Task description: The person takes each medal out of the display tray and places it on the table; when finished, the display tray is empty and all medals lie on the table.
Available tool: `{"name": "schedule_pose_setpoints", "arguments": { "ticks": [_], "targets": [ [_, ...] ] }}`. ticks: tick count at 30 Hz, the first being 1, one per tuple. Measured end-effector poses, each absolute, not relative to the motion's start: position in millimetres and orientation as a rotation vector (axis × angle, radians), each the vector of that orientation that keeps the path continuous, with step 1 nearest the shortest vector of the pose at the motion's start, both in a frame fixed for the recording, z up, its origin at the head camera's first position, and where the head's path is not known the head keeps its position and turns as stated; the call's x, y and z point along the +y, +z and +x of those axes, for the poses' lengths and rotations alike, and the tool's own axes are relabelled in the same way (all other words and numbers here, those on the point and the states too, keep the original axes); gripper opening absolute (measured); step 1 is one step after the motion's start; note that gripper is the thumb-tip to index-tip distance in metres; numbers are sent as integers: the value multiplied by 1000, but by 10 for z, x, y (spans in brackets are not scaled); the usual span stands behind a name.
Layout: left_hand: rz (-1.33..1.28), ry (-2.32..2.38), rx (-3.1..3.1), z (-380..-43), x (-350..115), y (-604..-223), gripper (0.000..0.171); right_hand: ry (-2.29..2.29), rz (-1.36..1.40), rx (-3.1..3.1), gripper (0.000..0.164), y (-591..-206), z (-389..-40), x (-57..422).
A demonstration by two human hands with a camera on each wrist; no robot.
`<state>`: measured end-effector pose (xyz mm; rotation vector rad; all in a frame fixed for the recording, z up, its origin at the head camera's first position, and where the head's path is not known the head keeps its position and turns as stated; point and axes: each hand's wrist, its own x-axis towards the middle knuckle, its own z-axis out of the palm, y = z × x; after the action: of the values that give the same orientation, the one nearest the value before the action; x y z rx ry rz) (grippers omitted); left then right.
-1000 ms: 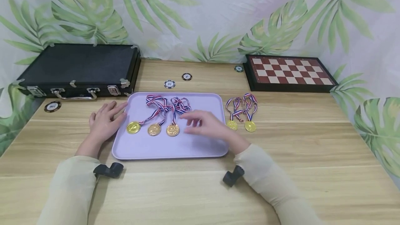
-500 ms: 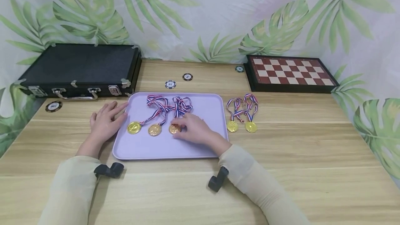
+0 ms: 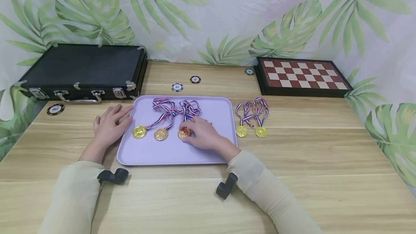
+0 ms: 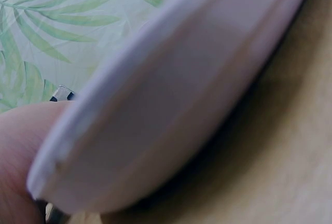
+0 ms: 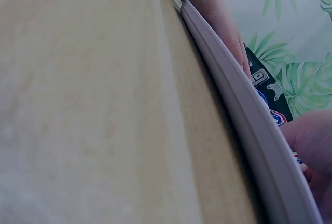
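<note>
In the head view my right hand (image 3: 205,135) is over the lavender tray (image 3: 152,158), thumb and fingers pinching a bronze-coloured medal (image 3: 182,134) and partly covering it. Its red, white and blue ribbon (image 3: 190,109) lies bunched above. Another bronze medal (image 3: 160,134) and a gold medal (image 3: 139,132) lie to the left, ribbons trailing up the tray. My left hand (image 3: 109,127) rests with fingers spread on the table, against the tray's left rim. The tray's side (image 4: 155,115) fills much of the left wrist view; its rim hides most of my right hand (image 5: 314,146) in the right wrist view.
Two gold medals (image 3: 251,131) with ribbons lie right of the tray. A black case (image 3: 84,68) stands back left, a checkered board (image 3: 302,75) back right. Poker chips lie about the wooden table, one (image 3: 55,109) by the case and another (image 3: 177,87) behind the tray.
My right hand has come left and down onto the bronze medal and pinched it; the medal has shifted slightly right. My left hand has stayed in place.
</note>
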<state>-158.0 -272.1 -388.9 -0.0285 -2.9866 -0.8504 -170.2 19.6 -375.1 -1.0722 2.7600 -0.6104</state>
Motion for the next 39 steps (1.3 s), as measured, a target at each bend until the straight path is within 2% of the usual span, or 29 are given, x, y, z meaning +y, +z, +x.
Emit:
{"name": "schedule_pose_setpoints", "arguments": {
  "ticks": [4, 11, 19, 30, 35, 39],
  "targets": [
    [-28, -854, -2987, -1576, -2720, -3883, 49, -643, -1054, 2759, 28, -3744, -1683, 192],
    [-29, -857, -2985, -1578, -2719, -3879, 49, -570, -1069, 2734, 47, -3723, -1704, 194],
    [-39, -848, -2977, -1578, -2727, -3877, 48, -590, -1029, 2708, 37, -3689, -1721, 195],
    [-43, -856, -2971, -1582, -2726, -3861, 49, -795, -1161, 2596, 39, -3679, -1625, 242],
    [-42, -857, -2973, -1581, -2723, -3863, 48, -950, -1124, 2585, 48, -3502, -1528, 431],
    [-42, -862, -2976, -1577, -2722, -3875, 48, -1096, -1087, 2578, 47, -3263, -1500, 657]
  ]
}}
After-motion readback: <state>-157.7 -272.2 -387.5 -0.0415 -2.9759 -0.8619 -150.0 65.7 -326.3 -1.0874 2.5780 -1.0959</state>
